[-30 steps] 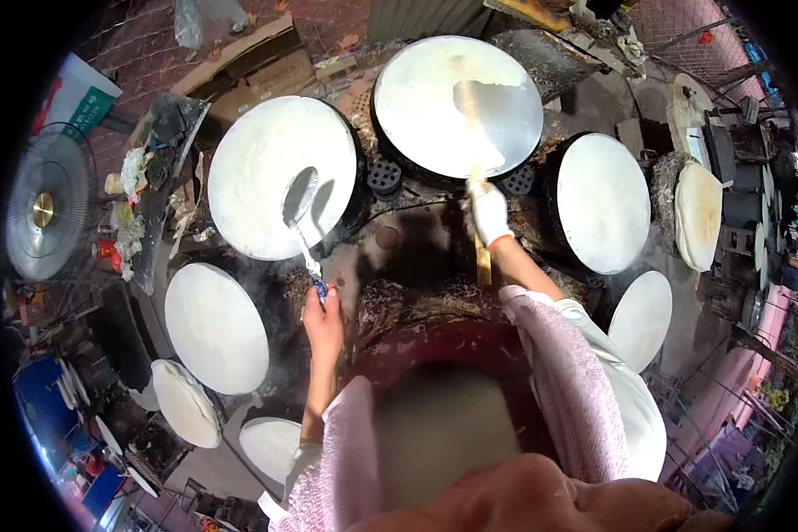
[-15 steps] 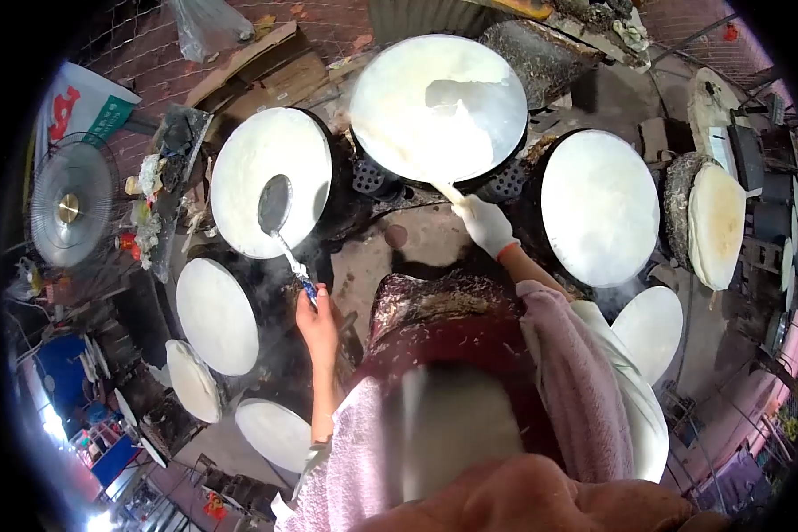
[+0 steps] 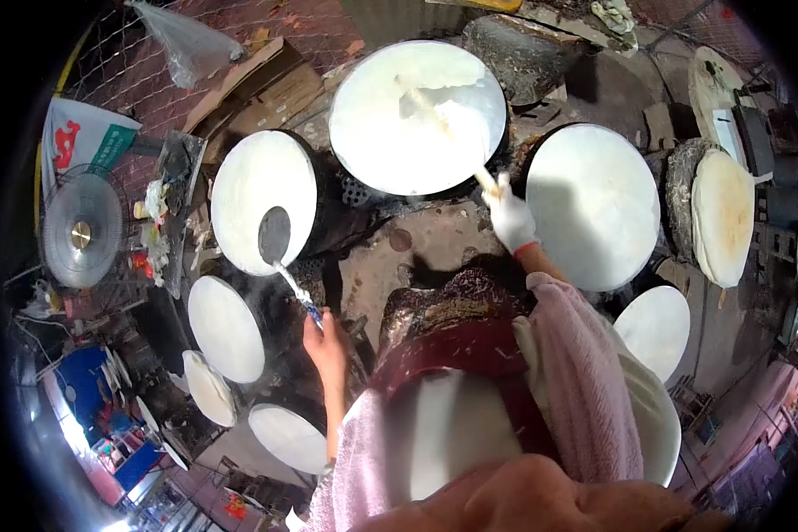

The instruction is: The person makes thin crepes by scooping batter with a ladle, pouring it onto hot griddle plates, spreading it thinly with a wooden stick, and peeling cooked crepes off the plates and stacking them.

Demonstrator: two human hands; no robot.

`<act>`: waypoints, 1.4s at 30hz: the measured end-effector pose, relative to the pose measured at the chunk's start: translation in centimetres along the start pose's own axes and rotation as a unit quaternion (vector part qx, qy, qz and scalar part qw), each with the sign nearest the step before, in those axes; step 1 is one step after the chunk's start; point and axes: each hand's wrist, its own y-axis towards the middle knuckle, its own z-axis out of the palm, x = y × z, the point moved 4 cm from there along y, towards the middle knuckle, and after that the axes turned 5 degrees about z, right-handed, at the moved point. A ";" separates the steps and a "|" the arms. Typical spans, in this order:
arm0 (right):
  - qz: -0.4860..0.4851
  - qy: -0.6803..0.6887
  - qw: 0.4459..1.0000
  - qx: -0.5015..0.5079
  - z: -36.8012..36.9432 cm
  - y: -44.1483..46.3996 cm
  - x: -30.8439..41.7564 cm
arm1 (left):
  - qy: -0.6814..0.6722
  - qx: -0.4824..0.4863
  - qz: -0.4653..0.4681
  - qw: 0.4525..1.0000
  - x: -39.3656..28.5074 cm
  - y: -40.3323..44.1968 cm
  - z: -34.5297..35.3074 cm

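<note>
My left hand point(image 3: 328, 346) is closed round the blue-and-white handle of a ladle point(image 3: 275, 235). Its round dark head is over the lower part of the left griddle point(image 3: 262, 173), which has a white surface. In a white glove, my right hand point(image 3: 512, 220) grips the wooden handle of a batter spreader point(image 3: 482, 176) at the lower right rim of the middle griddle point(image 3: 483, 106). Blurred by motion, the spreader's pale head lies across white batter point(image 3: 363, 124). A greyish patch without batter shows near the griddle's centre and right side.
Another white-topped griddle point(image 3: 594, 204) stands to the right. Beyond it is a stack of browned flatbreads point(image 3: 725, 217). Several more pale discs, such as this one point(image 3: 226, 328), are at lower left. A fan point(image 3: 82, 235) and cardboard point(image 3: 257, 89) are at the far left.
My right hand has moved right along the middle griddle's rim, and the spreader now slants up and left across the batter. My left hand still holds the ladle over the left griddle. The view has shifted slightly.
</note>
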 end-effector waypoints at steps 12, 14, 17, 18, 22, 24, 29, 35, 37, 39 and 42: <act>0.002 -0.162 0.981 -0.107 -5.3 24.9 4.3 | -0.001 -0.059 -0.032 0.998 1.0 -2.9 -2.2; -0.023 -0.082 0.996 -0.032 -5.1 20.9 7.6 | -0.008 -0.062 -0.018 0.998 1.3 -2.4 -2.3; -0.134 0.331 0.931 0.078 -2.4 12.7 7.1 | -0.029 -0.055 -0.029 0.998 0.3 -1.9 -1.9; -0.171 0.444 0.876 0.079 -1.9 9.8 6.1 | -0.027 -0.046 -0.023 0.998 0.0 -1.5 -1.8; 0.023 0.437 0.899 -0.036 -2.3 1.5 -0.4 | -0.020 -0.015 0.022 0.999 -1.3 0.1 -1.2; 0.189 0.551 0.811 0.057 1.6 -1.3 -2.7 | -0.008 -0.001 0.036 0.999 -1.2 1.4 -0.6; 0.103 0.496 0.860 0.060 0.5 -1.5 -1.9 | -0.012 0.049 0.047 0.998 -2.4 3.6 0.6; 0.192 0.477 0.839 0.178 -2.0 -2.7 0.1 | -0.009 0.073 0.084 0.994 -2.3 5.1 1.1; 0.193 0.439 0.856 0.191 -1.7 -2.9 1.3 | -0.021 0.088 0.075 0.993 -2.0 5.6 1.4; 0.077 0.459 0.876 0.126 -1.8 -1.3 0.7 | -0.044 0.094 0.042 0.994 -2.2 5.5 1.7; 0.021 0.398 0.913 0.081 -0.6 3.6 -4.4 | -0.037 0.070 0.039 0.996 -1.2 5.4 2.0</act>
